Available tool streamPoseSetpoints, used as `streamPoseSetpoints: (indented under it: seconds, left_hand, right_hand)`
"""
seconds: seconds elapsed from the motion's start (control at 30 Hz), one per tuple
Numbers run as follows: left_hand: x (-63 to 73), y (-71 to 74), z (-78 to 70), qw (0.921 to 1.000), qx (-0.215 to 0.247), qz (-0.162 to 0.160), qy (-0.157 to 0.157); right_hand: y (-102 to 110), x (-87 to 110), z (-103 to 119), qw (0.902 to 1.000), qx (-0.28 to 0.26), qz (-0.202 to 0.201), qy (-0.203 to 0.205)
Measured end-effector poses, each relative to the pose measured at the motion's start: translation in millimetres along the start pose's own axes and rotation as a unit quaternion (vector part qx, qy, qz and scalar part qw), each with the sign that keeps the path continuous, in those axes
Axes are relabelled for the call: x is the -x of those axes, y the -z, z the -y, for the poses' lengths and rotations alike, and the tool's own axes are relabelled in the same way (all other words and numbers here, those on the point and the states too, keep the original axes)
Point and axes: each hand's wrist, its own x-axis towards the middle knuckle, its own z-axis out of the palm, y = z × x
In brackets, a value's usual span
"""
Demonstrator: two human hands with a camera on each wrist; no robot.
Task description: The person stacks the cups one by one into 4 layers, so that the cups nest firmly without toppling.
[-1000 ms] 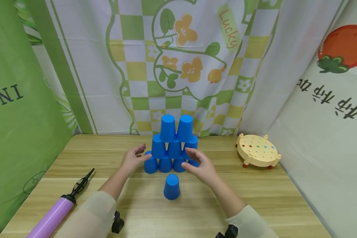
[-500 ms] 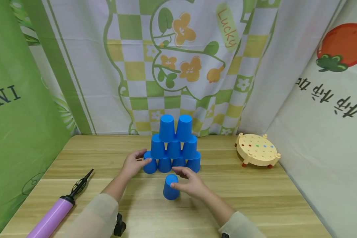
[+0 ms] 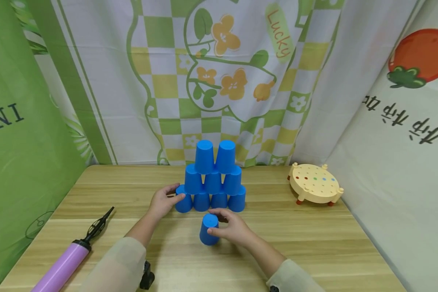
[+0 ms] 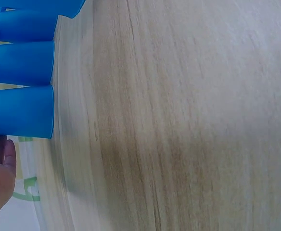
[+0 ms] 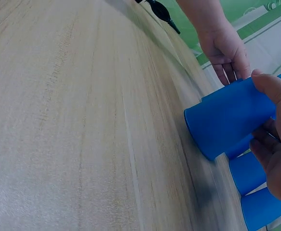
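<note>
Upside-down blue cups (image 3: 213, 182) stand stacked in three rows, with two in the top row. In front of them a single upside-down blue cup (image 3: 208, 236) stands on the table. My right hand (image 3: 235, 231) holds this cup from the right, thumb on its near side and fingers behind it; the right wrist view shows the thumb against the cup (image 5: 229, 115). My left hand (image 3: 163, 202) is at the leftmost bottom cup (image 3: 183, 205), thumb and fingers extended beside it. In the left wrist view its fingertips touch or nearly touch that cup (image 4: 20, 111).
The wooden table (image 3: 160, 259) ends at a patterned curtain (image 3: 168, 81) behind the stack. A pink hand pump (image 3: 63, 265) with a black nozzle lies at the left. A cream pegboard stool toy (image 3: 315, 183) stands at the right back.
My right hand has moved down and left from the stack's right side to the single cup and taken hold of it. My left hand has come closer to the bottom left cup.
</note>
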Motion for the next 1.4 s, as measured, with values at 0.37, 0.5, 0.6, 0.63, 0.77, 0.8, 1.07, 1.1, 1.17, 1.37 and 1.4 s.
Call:
streamPoseSetpoints:
  seconds: [0.37,0.5,0.6,0.63,0.77,0.8,1.07,1.1,1.17,1.37,1.4]
  left_hand:
    - [-1.6,-1.0,1.8,0.9999,0.003,-0.006,-0.014]
    - [-1.1,-1.0,0.8,0.9998,0.007,-0.008,-0.014]
    - [-0.8,-1.1,0.9,0.9998,0.008,-0.010,-0.013]
    - [-0.6,-1.2,0.7,0.9998,0.008,-0.011,-0.011]
    - [-0.6,-1.3,0.2,0.9999,0.005,-0.012,-0.011]
    - [-0.7,-1.3,0.1,0.9999,0.003,-0.011,-0.011]
    - [-0.1,-1.2,1.6,0.9999,0.007,-0.011,-0.010]
    - [-0.2,-1.4,1.9,0.9998,0.007,-0.012,-0.011]
    - [-0.1,-1.6,2.5,0.9999,0.004,-0.011,-0.012]
    - [-1.3,-1.2,3.2,0.9998,0.011,-0.011,-0.012]
    - [-1.6,-1.2,3.2,0.9998,0.013,-0.011,-0.014]
  right_hand:
    - [19,9.8,30,0.9995,0.001,-0.014,0.029]
    - [38,12.1,55,0.9989,0.017,-0.021,0.038]
    - [56,12.4,78,0.9984,0.028,-0.029,0.041]
    - [62,12.1,86,0.9981,0.030,-0.030,0.044]
    - [82,8.9,117,0.9958,0.046,-0.046,0.063]
    - [86,7.3,124,0.9949,0.054,-0.051,0.068]
    - [110,-13.7,171,0.9922,0.070,-0.077,0.069]
    - [113,-16.8,176,0.9922,0.068,-0.080,0.067]
    - [117,-23.0,185,0.9916,0.069,-0.088,0.065]
    - [129,-45.5,204,0.9887,0.070,-0.109,0.075]
    - [130,-49.4,206,0.9883,0.072,-0.112,0.075]
